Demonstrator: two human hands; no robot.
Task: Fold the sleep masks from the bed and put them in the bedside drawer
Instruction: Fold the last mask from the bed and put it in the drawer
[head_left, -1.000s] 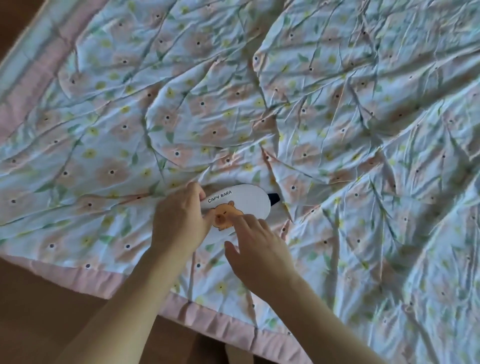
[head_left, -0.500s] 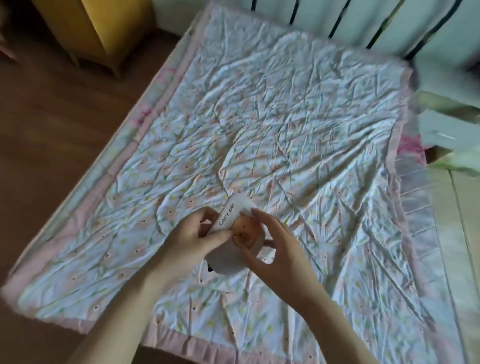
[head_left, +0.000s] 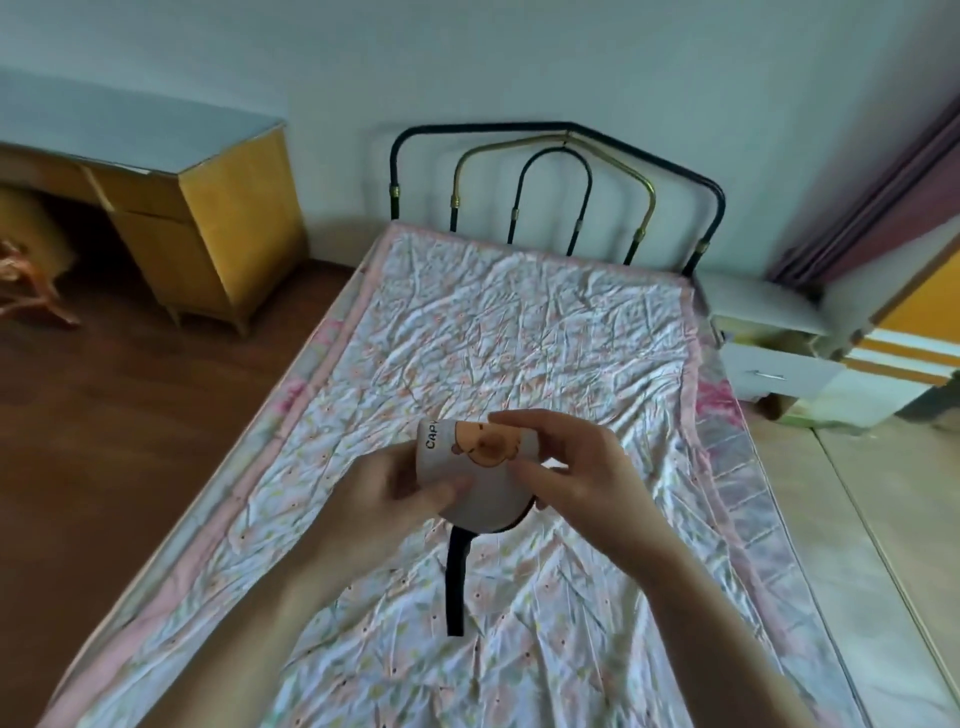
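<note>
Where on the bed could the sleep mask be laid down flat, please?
The bedspread lies bare between the hands and the metal headboard, and along both pink edges. The crowded spot is mid-bed, where the left hand and right hand hold the sleep mask, its black strap dangling toward the cloth below.
</note>
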